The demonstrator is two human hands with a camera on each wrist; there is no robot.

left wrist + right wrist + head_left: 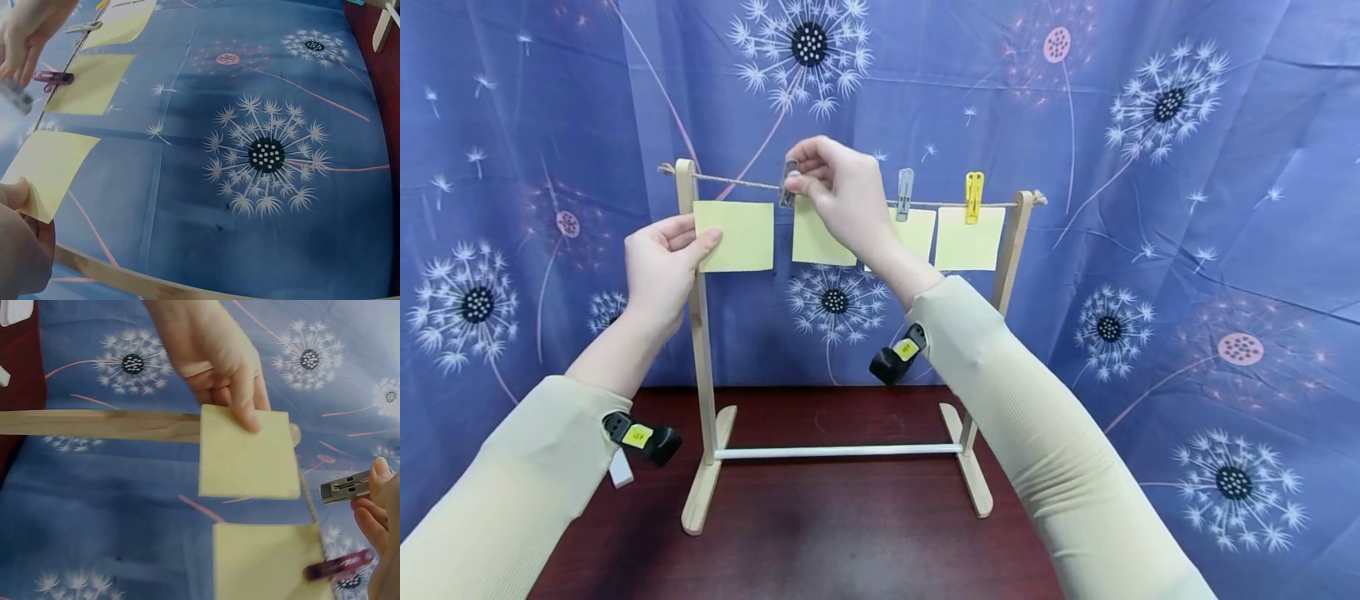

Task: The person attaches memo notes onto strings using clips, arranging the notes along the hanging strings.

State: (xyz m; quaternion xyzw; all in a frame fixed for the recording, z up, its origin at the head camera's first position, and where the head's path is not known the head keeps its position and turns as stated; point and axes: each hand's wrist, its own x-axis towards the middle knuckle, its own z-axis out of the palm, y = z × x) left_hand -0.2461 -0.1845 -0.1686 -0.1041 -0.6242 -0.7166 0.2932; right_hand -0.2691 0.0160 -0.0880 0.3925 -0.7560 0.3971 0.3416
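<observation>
My left hand (662, 265) pinches a pale yellow paper note (735, 237) by its left edge, just below the rope (741, 181) at the left post. My right hand (848, 196) holds a grey clothespin (347, 486) between thumb and fingers, beside the rope and apart from the note. A second yellow note (822, 240) hangs to the right under a dark pink clothespin (340, 565), which my right hand hides in the head view. Farther right, a grey clothespin (905, 194) and a yellow clothespin (973, 198) each hold another note on the rope.
The rope runs between the two posts of a wooden stand (703, 375), joined low down by a white bar (842, 452). It stands on a dark red table (850, 533). Behind hangs a blue dandelion-print curtain (1150, 208). A small white object (621, 469) lies near my left sleeve.
</observation>
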